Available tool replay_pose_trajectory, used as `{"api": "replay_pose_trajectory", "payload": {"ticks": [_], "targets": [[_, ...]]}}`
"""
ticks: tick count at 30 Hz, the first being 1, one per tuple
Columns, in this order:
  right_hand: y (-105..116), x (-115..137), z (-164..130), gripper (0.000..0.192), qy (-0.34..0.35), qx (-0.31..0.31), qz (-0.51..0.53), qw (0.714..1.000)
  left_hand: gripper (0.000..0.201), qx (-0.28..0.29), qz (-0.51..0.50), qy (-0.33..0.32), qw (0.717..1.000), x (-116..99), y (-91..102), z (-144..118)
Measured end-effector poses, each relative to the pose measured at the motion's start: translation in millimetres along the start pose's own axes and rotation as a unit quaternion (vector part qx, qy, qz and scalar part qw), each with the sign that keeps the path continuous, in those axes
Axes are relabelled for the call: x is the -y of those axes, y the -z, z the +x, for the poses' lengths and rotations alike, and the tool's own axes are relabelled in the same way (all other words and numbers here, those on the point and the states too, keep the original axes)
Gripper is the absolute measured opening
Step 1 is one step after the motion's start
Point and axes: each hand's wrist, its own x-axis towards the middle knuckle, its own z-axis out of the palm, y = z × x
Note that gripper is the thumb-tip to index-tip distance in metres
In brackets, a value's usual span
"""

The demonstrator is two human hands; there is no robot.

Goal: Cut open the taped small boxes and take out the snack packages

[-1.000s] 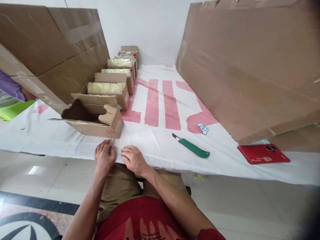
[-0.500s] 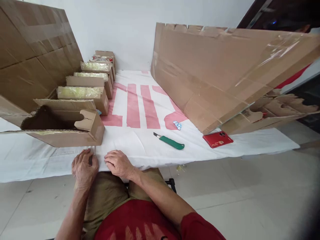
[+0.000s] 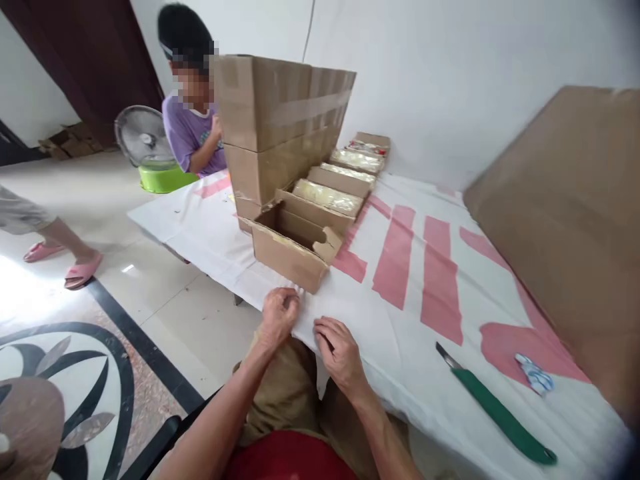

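Left hand (image 3: 279, 313) curling, fingers pinching white cloth (image 3: 400, 320) at desk edge, just in front of open cardboard box (image 3: 290, 248). Right hand (image 3: 341, 352) resting on cloth beside it, fingers bent, grasping nothing visible. Green utility knife (image 3: 500, 410) lying well right of box.

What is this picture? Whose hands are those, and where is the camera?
The camera sits on a person's head, looking down, so you see that person's own arms. The left hand and right hand rest at the edge of a white cloth with pink stripes on a table; the left fingers look curled on it. Near them is an open cardboard box, with a row of filled boxes behind. A green knife lies to the right. Another person in a purple shirt stands behind.
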Motion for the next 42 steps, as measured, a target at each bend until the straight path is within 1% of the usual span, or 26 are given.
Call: {"api": "replay_pose_trajectory", "payload": {"ticks": [3,6,11,13,15,16,18,20,21,22,23,24,25,27,29,31,33,35,38,40,42], "targets": [[-2.0,-3.0,0.1,0.024,0.009,-0.016,-0.021,1.0,0.013,-0.015,0.011,-0.044,0.999,-7.2,-1.9,-5.3],[-4.2,-6.9,-1.3,0.024,0.018,-0.016,-0.044,0.999,0.011,-0.021,0.022,-0.084,0.996,-10.7,-2.0,-10.6],[-6.6,-14.2,1.9,0.024,0.023,-0.005,-0.054,0.998,0.011,-0.043,0.049,-0.113,0.991,-8.4,-6.5,-7.7],[-5.0,-13.0,5.3,0.023,0.002,-0.001,-0.032,0.999,0.011,-0.051,0.058,-0.121,0.99,-5.5,-6.6,-3.6],[3.4,-4.9,5.3,0.022,-0.049,-0.001,0.004,0.999,0.01,-0.05,0.053,-0.129,0.989,-3.5,-1.5,-3.9],[11.4,1.8,3.2,0.022,-0.081,-0.001,0.022,0.996,0.01,-0.047,0.044,-0.133,0.989,-3.4,3.1,-6.7],[34.7,16.5,-5.5,0.021,-0.139,-0.004,0.049,0.989,0.012,-0.031,0.012,-0.141,0.989,-4.6,14.2,-14.7],[65.8,26.3,-18.7,0.021,-0.182,-0.006,0.056,0.982,0.013,-0.012,-0.027,-0.143,0.989,-8.5,22.0,-19.1],[83.3,27.6,-27.1,0.022,-0.202,-0.011,0.052,0.978,0.014,-0.005,-0.047,-0.145,0.988,-12.8,22.8,-18.4],[101.6,26.7,-36.8,0.022,-0.223,-0.024,0.042,0.974,0.014,0.0,-0.061,-0.142,0.988,-19.7,21.3,-16.4],[119.8,24.2,-47.8,0.023,-0.244,-0.041,0.029,0.968,0.013,-0.011,-0.062,-0.13,0.99,-30.1,18.2,-14.0],[137.1,20.7,-59.7,0.023,-0.263,-0.061,0.016,0.963,0.012,0.012,-0.08,-0.141,0.987,-44.1,13.6,-11.9],[152.6,16.7,-71.9,0.023,-0.279,-0.08,0.004,0.957,0.013,0.045,-0.102,-0.154,0.982,-61.5,8.0,-10.5],[175.7,7.7,-94.4,0.023,-0.296,-0.103,-0.003,0.95,0.016,0.142,-0.144,-0.172,0.964,-104.2,-7.5,-9.3],[186.8,-1.7,-110.9,0.021,-0.296,-0.107,0.009,0.949,0.021,0.254,-0.168,-0.172,0.937,-151.7,-31.7,-6.9],[187.9,-10.6,-120.9,0.02,-0.289,-0.106,0.029,0.951,0.027,0.352,-0.163,-0.176,0.905,-198.1,-66.0,-0.8],[183.8,-18.3,-126.7,0.02,-0.277,-0.109,0.049,0.953,0.031,0.43,-0.128,-0.201,0.871,-240.5,-108.1,7.7],[179.3,-24.2,-131.2,0.02,-0.258,-0.112,0.062,0.958,0.033,0.492,-0.084,-0.232,0.835,-277.9,-153.7,14.9],[177.0,-29.0,-138.3,0.019,-0.234,-0.097,0.076,0.964,0.035,0.549,-0.047,-0.265,0.791,-323.6,-216.6,17.7],[177.6,-30.0,-142.8,0.019,-0.229,-0.09,0.09,0.965,0.036,0.574,-0.028,-0.289,0.766,-346.4,-249.3,14.1],[177.9,-30.2,-146.3,0.019,-0.224,-0.095,0.106,0.964,0.039,0.597,-0.006,-0.314,0.738,-363.1,-273.4,8.4]]}}
